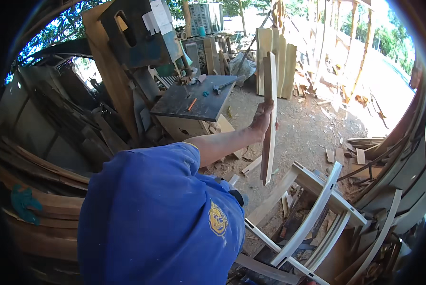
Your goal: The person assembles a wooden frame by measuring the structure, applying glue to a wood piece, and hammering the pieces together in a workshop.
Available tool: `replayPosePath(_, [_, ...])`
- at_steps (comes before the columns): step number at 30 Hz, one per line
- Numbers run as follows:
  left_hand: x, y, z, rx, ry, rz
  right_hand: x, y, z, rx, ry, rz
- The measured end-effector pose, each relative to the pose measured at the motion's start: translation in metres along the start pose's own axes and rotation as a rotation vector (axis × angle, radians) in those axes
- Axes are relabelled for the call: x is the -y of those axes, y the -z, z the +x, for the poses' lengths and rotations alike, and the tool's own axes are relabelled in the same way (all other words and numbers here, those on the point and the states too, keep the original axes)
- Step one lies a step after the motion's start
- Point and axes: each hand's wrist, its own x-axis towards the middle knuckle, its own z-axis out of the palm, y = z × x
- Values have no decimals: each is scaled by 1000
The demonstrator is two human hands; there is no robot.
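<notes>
My left hand [262,121] is closed around a long, slightly curved wooden slat [269,154], gripping it near its middle. The slat stands nearly upright, held out in front of me at the end of my left arm. At the lower right is a pale wooden frame [318,209] with curved pieces and crossbars that have dark slots cut in them. By its lower end, at the bottom edge of the picture, shows a small sliver of my right hand [310,282]; its fingers are too cut off to read.
A dark-topped worktable [175,102] ahead carries a hammer [222,86] and an orange stick-like tool [192,105]. Upright boards [276,57] stand behind it. Stacked planks [56,204] with a teal cloth-like item [26,204] lie at left. Wood scraps [360,156] litter the right.
</notes>
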Motion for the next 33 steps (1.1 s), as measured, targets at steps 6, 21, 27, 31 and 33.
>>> replayPosePath(6, [3,5,2,-82,-39,92,2,-15,-5,12,-21,-87])
replayPosePath(21, [12,14,45,-221,393,-79,4,-10,-28,-97,24,-140])
replayPosePath(27, [48,19,101,-180,627,-177,-11,-18,-103,-222,71,-55])
replayPosePath(31, [92,28,153,-78,815,-158,-27,-179,-163,-249,415,-304])
replayPosePath(33, [115,28,176,16,969,-128,-36,-291,-185,-49,454,-426])
